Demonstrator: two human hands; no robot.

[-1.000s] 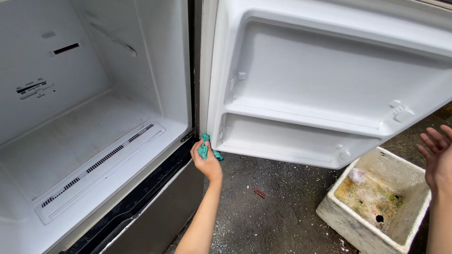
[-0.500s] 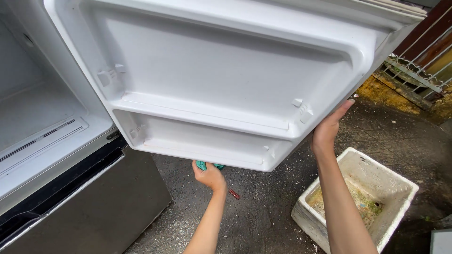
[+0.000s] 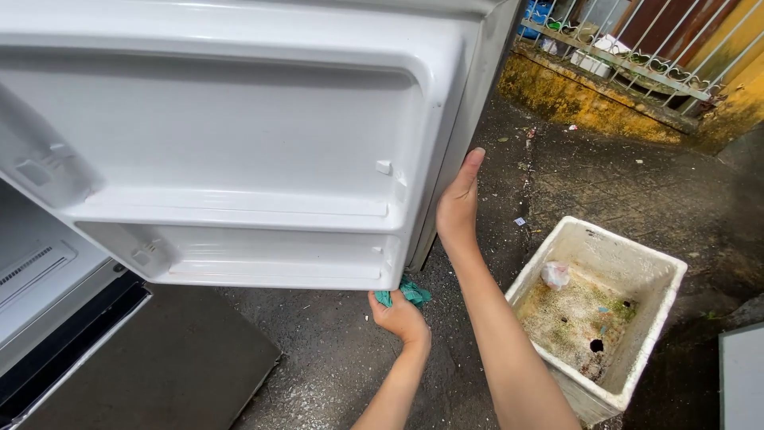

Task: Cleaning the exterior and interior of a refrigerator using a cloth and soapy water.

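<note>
Outdoors, in flat daylight. Dark, wet concrete ground point(image 3: 557, 183) strewn with small bits of litter and grit. Along the top right, a low yellow wall point(image 3: 589, 99), stained and mossy, topped by a pale metal railing point(image 3: 637, 68) with curled ornaments; beyond it, a reddish-brown surface and a yellow one. On the ground at right, a dirty white foam box point(image 3: 629, 275), open, its bottom blotched green and brown, with a dark hole and a crumpled scrap inside. At the far right edge, the corner of a grey panel point(image 3: 744, 374).
</note>
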